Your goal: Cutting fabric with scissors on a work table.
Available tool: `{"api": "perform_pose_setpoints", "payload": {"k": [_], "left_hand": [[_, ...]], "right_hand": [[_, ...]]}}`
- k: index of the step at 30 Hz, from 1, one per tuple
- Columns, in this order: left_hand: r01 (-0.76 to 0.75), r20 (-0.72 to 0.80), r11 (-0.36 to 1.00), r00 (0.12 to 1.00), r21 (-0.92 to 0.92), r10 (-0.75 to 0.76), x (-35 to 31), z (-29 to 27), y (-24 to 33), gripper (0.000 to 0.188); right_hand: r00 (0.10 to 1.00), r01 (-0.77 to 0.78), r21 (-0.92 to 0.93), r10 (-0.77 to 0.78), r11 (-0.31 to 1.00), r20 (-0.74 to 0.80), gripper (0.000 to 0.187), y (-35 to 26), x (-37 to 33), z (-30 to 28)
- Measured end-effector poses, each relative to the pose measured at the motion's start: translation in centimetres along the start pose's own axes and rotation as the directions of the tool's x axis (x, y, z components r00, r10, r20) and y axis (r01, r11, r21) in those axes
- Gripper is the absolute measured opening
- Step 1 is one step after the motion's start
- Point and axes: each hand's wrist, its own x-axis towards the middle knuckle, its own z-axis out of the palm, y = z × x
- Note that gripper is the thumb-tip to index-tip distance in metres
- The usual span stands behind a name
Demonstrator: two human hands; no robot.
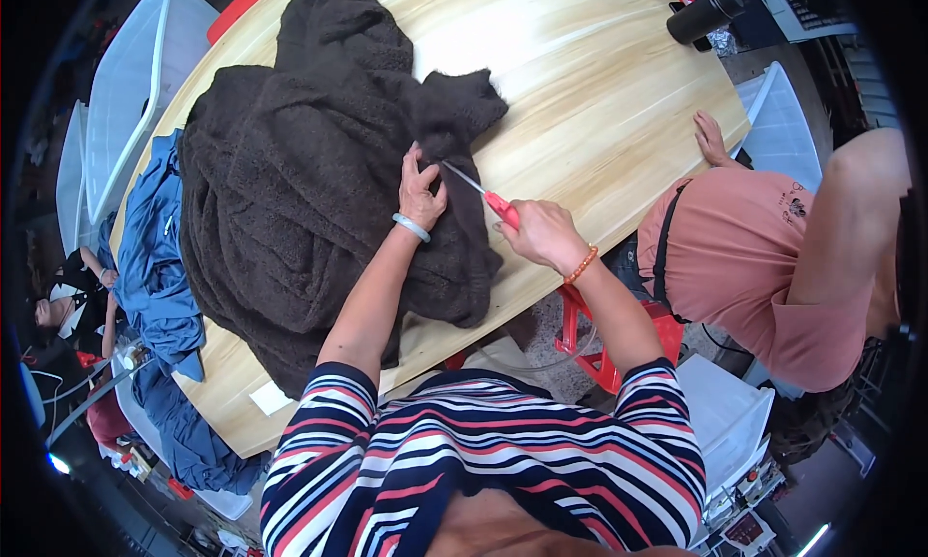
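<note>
A large heap of dark brown fleecy fabric (280, 171) lies in folds on the wooden table in front of me. My left hand (422, 195) rests on its right part, with fingers and thumb pinching the cloth. My right hand (543, 232) is closed round the red handle of a slim tool (501, 209). Its thin metal end points up and left, reaching the fabric right beside my left fingers. Most of the handle is hidden in my palm, so I cannot tell its exact kind.
Blue cloth (159, 257) hangs over the left edge of the table (570, 103). A person in a pink shirt (739, 248) is at the right, one hand on the table. A black cylinder (704, 16) stands far right. Translucent bins (145, 64) and a red stool (628, 340) surround the table.
</note>
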Motion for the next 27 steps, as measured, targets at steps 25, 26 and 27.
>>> {"api": "perform_pose_setpoints", "payload": {"k": [25,26,27], "left_hand": [[-0.205,0.286,0.909,0.953,0.362,0.101,-0.7,0.4,8.6,0.044],[-0.241,0.366,0.878,0.927,0.414,0.082,-1.0,0.7,6.6,0.045],[-0.278,0.439,0.841,0.897,0.464,0.054,-1.0,0.8,5.8,0.046]], "right_hand": [[0.968,-0.148,0.121,0.168,0.982,-0.184,0.032,5.0,-7.8,2.5],[0.978,-0.128,0.087,0.140,0.988,-0.157,0.031,4.9,-7.5,2.6],[0.986,-0.103,0.052,0.109,0.993,-0.128,0.031,4.7,-7.1,2.5]]}}
